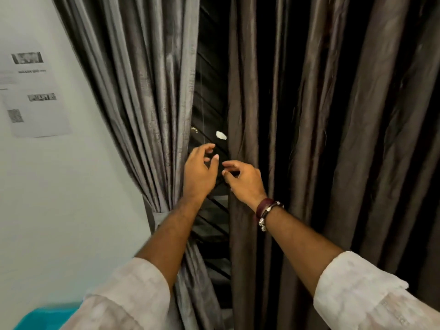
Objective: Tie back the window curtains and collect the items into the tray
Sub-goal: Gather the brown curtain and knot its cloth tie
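Two grey-brown curtains hang in front of a dark window. The left curtain is gathered low down by a fabric tie-back near the wall. The right curtain hangs loose in long folds. My left hand is raised in the gap between them, fingers spread and loosely bent, holding nothing. My right hand reaches at the inner edge of the right curtain, fingers loosely curled beside the fabric edge; no firm hold shows. A small white patch shows in the dark gap above both hands.
A white wall on the left carries printed paper sheets. A turquoise object shows at the bottom left corner. Dark slanted bars cross the window behind the gap. A bracelet sits on my right wrist.
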